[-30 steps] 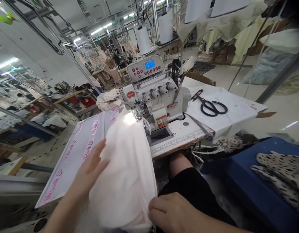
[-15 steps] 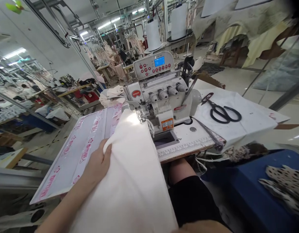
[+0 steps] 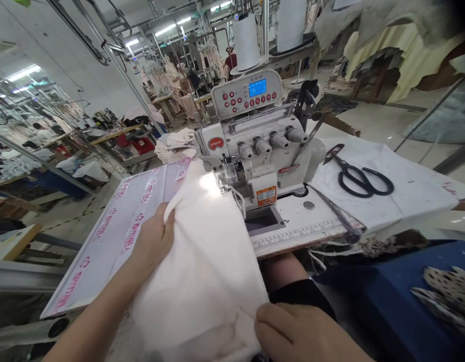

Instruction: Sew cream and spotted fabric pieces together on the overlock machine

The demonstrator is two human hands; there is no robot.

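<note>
L hand [image 3: 153, 237] grips white cloth [image 3: 198, 251] at fold; R hand [image 3: 293, 332] pinches its near edge; cloth reaches sewing machine [image 3: 251, 151].

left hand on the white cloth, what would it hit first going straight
The left hand grips the white cloth; past that, probably the metal presser foot of the white overlock sewing machine, though depth is unclear.
</note>
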